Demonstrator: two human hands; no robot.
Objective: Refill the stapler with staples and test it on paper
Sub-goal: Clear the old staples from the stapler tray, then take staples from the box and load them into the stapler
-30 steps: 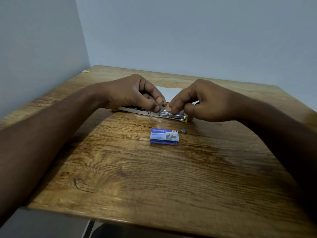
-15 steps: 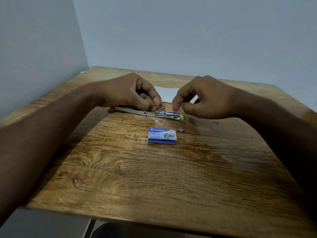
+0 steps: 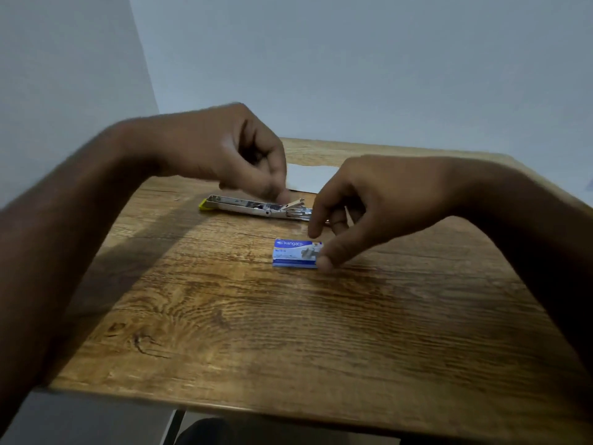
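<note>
left hand [image 3: 231, 152]: curling into a loose fist, fingertips sitting down on the stapler. Too blurry to tell if it's actually pinching anything
right hand [image 3: 362, 200]: thumb and forefinger pinching the right end of the staple box [image 3: 295, 253], other fingers bending loosely
stapler [image 3: 244, 207]: lying flipped open on the table [image 3: 288, 332], just behind the box
paper [image 3: 308, 178]: lying behind the stapler

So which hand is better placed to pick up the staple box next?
Right. The right hand has its thumb and forefinger bracketing the right end of the staple box, while the left hand is farther back, at the opened stapler.
</note>
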